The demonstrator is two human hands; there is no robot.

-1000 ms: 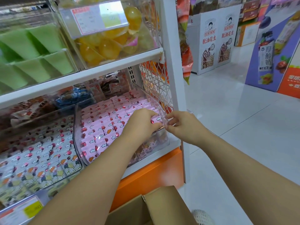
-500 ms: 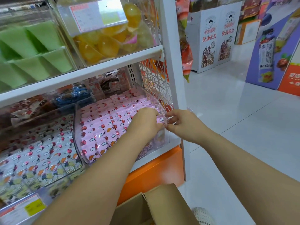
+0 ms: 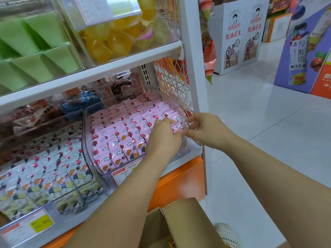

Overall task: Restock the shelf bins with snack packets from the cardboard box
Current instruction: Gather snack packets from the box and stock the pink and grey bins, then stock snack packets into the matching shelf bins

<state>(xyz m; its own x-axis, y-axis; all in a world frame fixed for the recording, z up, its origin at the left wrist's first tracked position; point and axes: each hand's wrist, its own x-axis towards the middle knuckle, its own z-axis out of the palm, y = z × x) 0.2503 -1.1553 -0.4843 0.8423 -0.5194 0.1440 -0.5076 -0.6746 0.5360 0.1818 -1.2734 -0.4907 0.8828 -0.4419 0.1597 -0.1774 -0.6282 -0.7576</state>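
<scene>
White shop flooring [image 3: 250, 113] stretches off to the right of a shelf unit [image 3: 114, 63] with an orange base. At the right end of the lower shelf sits a clear bin [image 3: 85, 126], packed with rows of pink snack packets [image 3: 118, 133]. The left hand [image 3: 163, 138] lies on the packets near the bin's front right corner, fingers bent down over them. The fingertips are hidden, so I cannot tell whether it grasps one. The right hand [image 3: 207, 130] is just outside the bin, thumb and forefinger pinching its clear right rim. Beside the bin's left wall stands a second bin of white packets [image 3: 44, 172]. Below the shelf's front edge, the cardboard box [image 3: 188, 219] stands open.
</scene>
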